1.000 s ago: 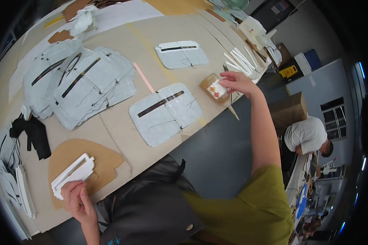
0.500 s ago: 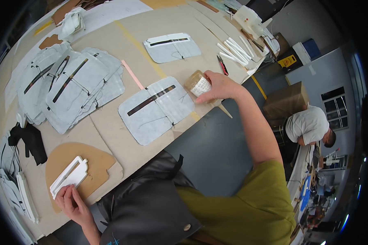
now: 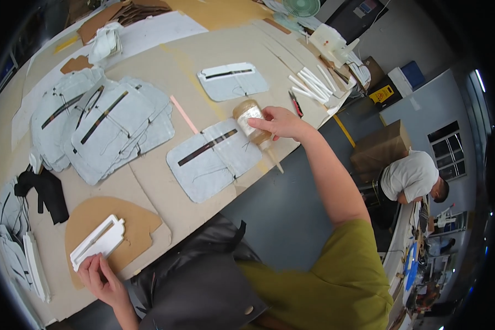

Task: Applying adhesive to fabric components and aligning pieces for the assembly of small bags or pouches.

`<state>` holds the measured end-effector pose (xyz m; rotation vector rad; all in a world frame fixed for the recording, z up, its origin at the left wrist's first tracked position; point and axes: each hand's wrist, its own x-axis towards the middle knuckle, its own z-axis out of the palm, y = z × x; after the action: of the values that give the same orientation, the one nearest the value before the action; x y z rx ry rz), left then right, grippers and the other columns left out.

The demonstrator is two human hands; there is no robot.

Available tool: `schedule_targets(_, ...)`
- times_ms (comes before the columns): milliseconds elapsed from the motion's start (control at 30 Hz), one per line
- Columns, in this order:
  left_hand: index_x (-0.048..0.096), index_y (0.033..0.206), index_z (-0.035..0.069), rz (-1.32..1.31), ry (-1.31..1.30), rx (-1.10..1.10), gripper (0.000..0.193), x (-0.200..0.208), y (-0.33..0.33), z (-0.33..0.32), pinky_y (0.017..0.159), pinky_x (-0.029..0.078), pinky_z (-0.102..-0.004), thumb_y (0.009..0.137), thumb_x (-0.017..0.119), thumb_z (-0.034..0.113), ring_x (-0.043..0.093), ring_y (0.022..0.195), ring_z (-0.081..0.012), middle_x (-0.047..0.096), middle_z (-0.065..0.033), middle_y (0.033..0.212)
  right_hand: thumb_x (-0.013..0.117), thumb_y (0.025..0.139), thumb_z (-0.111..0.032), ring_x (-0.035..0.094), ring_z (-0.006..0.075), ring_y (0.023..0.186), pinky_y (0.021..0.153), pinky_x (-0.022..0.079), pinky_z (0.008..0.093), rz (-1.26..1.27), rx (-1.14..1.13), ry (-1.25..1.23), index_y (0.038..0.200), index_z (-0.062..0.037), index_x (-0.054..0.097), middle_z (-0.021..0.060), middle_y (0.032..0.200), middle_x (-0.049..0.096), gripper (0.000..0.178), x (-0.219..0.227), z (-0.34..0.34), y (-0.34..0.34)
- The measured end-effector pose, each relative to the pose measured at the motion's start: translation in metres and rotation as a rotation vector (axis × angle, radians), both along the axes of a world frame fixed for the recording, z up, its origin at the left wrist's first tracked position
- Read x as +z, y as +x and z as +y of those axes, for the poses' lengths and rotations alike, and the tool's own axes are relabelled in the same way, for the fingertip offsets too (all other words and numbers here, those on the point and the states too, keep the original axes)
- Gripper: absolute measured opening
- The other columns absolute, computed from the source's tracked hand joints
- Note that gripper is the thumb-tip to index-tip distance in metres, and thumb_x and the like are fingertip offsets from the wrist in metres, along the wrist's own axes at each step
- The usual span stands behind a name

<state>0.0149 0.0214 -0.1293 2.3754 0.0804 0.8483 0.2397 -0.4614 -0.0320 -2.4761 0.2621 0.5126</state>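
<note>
Bottle now over panel — cardboard-covered table.

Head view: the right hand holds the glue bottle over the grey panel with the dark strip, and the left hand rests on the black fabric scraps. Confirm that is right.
Not quite. The head view shows the left hand on the white slotted template lying on the brown cardboard piece, not on the black fabric scraps, which lie apart. The rest stands: the right hand holds the glue bottle over the grey panel with the dark strip.
</note>
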Motion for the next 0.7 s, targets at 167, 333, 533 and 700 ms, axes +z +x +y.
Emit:
schedule_targets(167,0.067,0.100,-0.002,0.047,0.006,0.018,0.009,0.004,-0.003,-0.003,0.078,0.045,-0.0348,0.092,0.062,0.000,0.055,0.095,-0.0261,0.058,-0.0114,0.102,0.080,0.079,-0.040,0.063,0.0114,0.066,0.055,0.049,0.0265,-0.487,-0.347,0.042,0.100,0.0011,0.069,0.0046,0.081,0.067,0.048,-0.014,-0.095,0.022)
schedule_targets(333,0.066,0.100,-0.002,0.031,0.077,0.022,0.009,0.005,-0.001,-0.003,0.081,0.045,-0.0364,0.093,0.062,0.000,0.055,0.096,-0.0268,0.058,-0.0117,0.103,0.083,0.072,-0.029,0.060,0.0128,0.055,0.048,0.047,0.0278,-0.399,-0.546,-0.110,0.088,-0.0011,0.071,0.0051,0.069,0.066,0.034,-0.040,-0.145,0.042)
schedule_targets(533,0.066,0.101,-0.002,0.042,0.058,0.037,0.009,0.003,-0.002,-0.002,0.079,0.045,-0.0357,0.093,0.062,0.000,0.055,0.096,-0.0263,0.058,-0.0120,0.104,0.086,0.071,-0.027,0.053,0.0102,0.049,0.044,0.041,0.0261,-0.188,-0.500,-0.122,0.075,-0.0045,0.067,0.0021,0.061,0.062,0.029,-0.039,-0.143,0.046)
schedule_targets(700,0.067,0.102,-0.002,0.036,0.114,0.013,0.010,0.000,0.000,0.000,0.077,0.047,-0.0338,0.094,0.061,0.000,0.056,0.097,-0.0256,0.058,-0.0121,0.105,0.086,0.072,-0.024,0.048,0.0089,0.047,0.042,0.037,0.0260,-0.149,-0.498,0.016,0.073,-0.0061,0.066,0.0010,0.060,0.060,0.027,-0.041,-0.144,0.029)
